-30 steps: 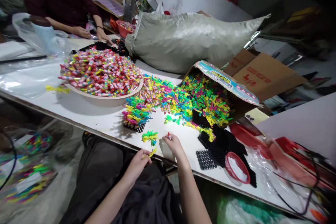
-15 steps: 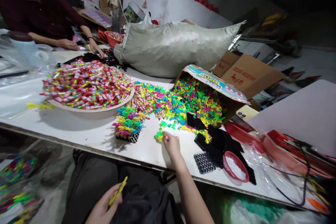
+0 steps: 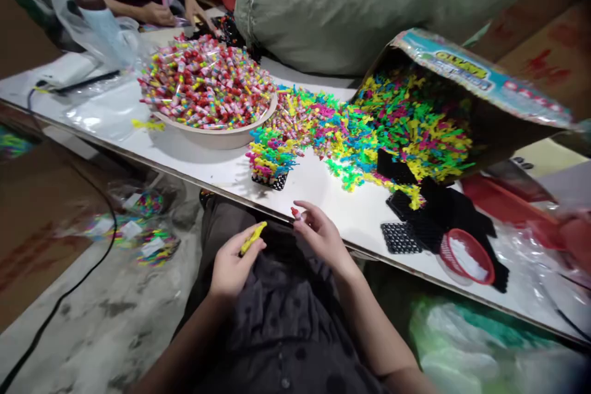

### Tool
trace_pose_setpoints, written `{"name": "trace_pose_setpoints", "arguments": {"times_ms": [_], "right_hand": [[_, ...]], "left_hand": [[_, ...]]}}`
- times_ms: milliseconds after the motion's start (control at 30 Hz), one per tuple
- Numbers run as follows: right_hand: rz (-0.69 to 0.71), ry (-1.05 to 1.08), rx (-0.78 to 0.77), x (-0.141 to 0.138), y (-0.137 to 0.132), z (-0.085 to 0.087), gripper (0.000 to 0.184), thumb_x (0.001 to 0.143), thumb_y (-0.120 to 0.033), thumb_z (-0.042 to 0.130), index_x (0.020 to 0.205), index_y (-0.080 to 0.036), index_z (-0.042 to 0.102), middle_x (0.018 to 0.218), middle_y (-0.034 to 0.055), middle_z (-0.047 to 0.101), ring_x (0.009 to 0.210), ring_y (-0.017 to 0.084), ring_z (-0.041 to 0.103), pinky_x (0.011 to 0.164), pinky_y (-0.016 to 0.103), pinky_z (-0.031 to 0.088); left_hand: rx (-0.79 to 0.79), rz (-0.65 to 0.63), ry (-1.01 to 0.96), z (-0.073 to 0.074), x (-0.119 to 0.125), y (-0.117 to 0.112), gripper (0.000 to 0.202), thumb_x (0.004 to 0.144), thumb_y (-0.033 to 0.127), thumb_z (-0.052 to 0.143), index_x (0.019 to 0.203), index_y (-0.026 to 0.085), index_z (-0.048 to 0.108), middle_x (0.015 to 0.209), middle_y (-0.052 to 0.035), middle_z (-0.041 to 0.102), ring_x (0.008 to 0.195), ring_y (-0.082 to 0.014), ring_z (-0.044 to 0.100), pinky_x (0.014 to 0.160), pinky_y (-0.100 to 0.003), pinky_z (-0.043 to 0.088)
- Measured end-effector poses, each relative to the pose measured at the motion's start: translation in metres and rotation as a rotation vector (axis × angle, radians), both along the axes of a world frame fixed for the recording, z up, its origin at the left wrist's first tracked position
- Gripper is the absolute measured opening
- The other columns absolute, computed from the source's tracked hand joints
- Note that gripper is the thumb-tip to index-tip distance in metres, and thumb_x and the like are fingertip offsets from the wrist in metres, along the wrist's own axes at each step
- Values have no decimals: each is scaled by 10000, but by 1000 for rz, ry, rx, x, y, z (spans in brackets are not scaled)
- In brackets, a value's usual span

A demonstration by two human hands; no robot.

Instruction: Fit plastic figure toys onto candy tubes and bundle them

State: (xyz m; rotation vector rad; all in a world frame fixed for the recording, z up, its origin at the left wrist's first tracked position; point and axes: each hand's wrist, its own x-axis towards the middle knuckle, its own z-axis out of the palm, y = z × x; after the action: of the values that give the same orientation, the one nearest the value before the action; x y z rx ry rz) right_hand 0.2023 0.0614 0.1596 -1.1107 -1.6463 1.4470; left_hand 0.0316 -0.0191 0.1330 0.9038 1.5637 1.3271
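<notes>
Two hands sit low in the middle of the frame, both forearms coming up from the bottom edge over a dark dotted lap. The left hand [image 3: 231,265] is curled into a loose fist just below the table edge, gripping a thin yellow plastic piece [image 3: 252,237] between thumb and fingers so it pokes up and to the right. The right hand [image 3: 321,235] is just beside it, hovering at the table [image 3: 203,175] edge, fingers half curled, pinching a small red-tipped piece [image 3: 295,213] at the fingertips.

Above the hands, center frame, a black grid tray [image 3: 270,180] is stuffed with bright plastic bits, and right behind it a big loose pile of colorful pieces [image 3: 369,135] spills out of a tipped cardboard box [image 3: 480,83]. The box flap has printing in yellow and red letters, but it's too blurry for me to read. Upper left of center there's a round basin [image 3: 217,135] heaped with small wrapped tubes. More black grids [image 3: 401,237] and a little red basket [image 3: 466,255] lie at right. Another person's hands [image 3: 159,12] are working in the upper left.
</notes>
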Motion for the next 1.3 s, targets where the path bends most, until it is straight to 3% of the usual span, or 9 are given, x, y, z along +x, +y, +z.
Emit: {"name": "trace_pose_setpoints", "arguments": {"times_ms": [100,167,300,433,533,600,767,933,1300], "right_hand": [[40,146,-99,-9,-9,14,283,737,-318,643,990,-219,564,714,-29,574,645,96,536,612,212,436],[10,164,-130,-13,-11,22,209,699,-305,681,863,-199,604,761,-2,613,691,111,565,626,218,454],[-57,215,-202,-17,-14,29,193,654,-279,720,812,-198,644,776,13,646,685,120,590,615,220,473],[-60,308,-244,-19,-17,25,165,633,-250,740,778,-217,669,755,-3,645,704,120,599,629,215,474],[-120,405,-306,-22,-20,18,181,608,-274,758,763,-227,676,764,-10,648,698,120,603,646,229,484],[-165,479,-385,-26,-24,15,196,598,-299,763,757,-228,672,775,-13,657,649,109,602,635,238,495],[-115,610,-543,-36,-35,10,217,607,-293,760,784,-208,668,822,5,681,670,122,638,655,253,527],[-161,682,-541,-43,-38,13,221,609,-249,761,801,-209,659,825,1,686,713,123,642,688,237,544],[-164,865,-642,-52,-45,20,205,661,-282,736,813,-219,613,815,-14,675,716,119,642,691,265,565]], "left_hand": [[50,32,-119,11,5,-1,374,727,321,620,1066,184,543,604,40,565,555,-96,559,596,-211,472],[103,59,-147,15,7,-2,302,731,309,621,995,194,530,589,54,549,539,-82,545,574,-189,453],[99,59,-146,20,10,-5,221,709,315,648,851,182,542,657,23,589,587,-91,562,600,-196,452],[95,65,-222,21,14,-6,224,745,348,619,876,188,531,682,9,609,680,-118,586,709,-234,458],[140,112,-323,20,14,-1,239,761,377,599,898,188,547,842,-24,628,838,-133,578,815,-249,435],[173,202,-418,21,12,4,260,719,382,646,887,198,570,905,-14,606,854,-111,557,796,-211,432],[274,311,-657,31,7,13,259,655,347,717,810,205,563,778,40,550,650,-44,498,628,-148,431],[418,238,-593,39,10,11,186,720,308,659,785,196,526,765,29,513,619,-50,483,603,-166,437],[532,210,-509,40,16,14,247,635,254,713,694,188,482,683,29,421,626,-75,439,611,-187,435]]}}
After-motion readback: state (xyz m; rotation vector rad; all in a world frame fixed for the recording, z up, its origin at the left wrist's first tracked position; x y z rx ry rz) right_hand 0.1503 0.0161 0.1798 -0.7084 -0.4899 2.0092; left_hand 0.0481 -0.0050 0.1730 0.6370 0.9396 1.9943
